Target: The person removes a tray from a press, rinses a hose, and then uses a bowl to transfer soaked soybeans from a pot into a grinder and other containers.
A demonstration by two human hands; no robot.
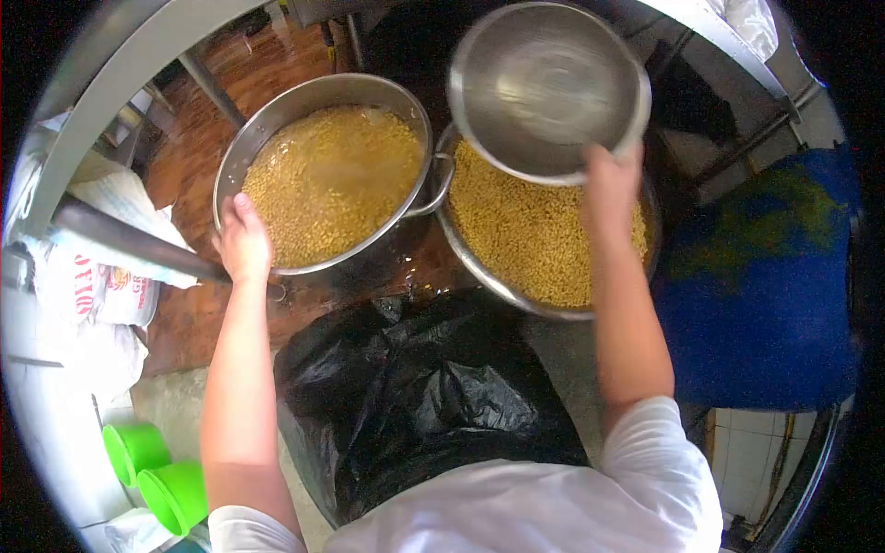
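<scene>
My left hand (243, 241) grips the near-left rim of a large metal pot (228, 161), its fingers over the edge. Inside the pot, yellow soybeans (323, 198) lie under cloudy water. My right hand (612, 189) is closed on the rim of a wide metal bowl (470, 111), blurred by motion. The bowl is tilted with its inside facing me, and only a little, if anything, can be made out in it. Below it stands a second metal pot (479, 274), heaped with soybeans (535, 240) and partly hidden by the bowl and my right arm.
A black plastic sheet (433, 387) covers my lap area. Printed sacks (101, 286) and green buckets (171, 493) stand at the left. A blue drum or cover (756, 304) is close on the right. A metal bar (138, 240) crosses near my left hand.
</scene>
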